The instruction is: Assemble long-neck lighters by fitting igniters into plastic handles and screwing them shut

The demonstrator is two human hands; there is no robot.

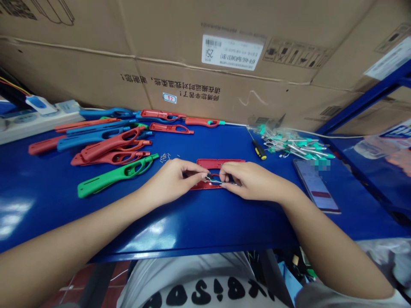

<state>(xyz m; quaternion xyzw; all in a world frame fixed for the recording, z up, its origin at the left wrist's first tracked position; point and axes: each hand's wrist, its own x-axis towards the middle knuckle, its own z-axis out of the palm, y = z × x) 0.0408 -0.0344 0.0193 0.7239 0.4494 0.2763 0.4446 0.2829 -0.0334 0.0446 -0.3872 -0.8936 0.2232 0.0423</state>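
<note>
My left hand (175,177) pinches one end of a thin wired part, and a small dark piece shows at its fingertips. My right hand (250,179) has its fingers closed on the other end, with much of what it grips hidden. White and green wires (214,181) run between the two hands. Just beneath lies a red lighter casing half (207,185), partly covered by my fingers. A second red casing half (205,163) rests behind it on the blue table.
Red, blue and green lighter casings (109,177) lie at the left, near scattered small screws (165,157). A red lighter (202,122) with a metal tube lies behind. At right are a screwdriver (258,149), a pile of metal tubes (297,145) and a phone (316,186). Cardboard (180,51) stands behind.
</note>
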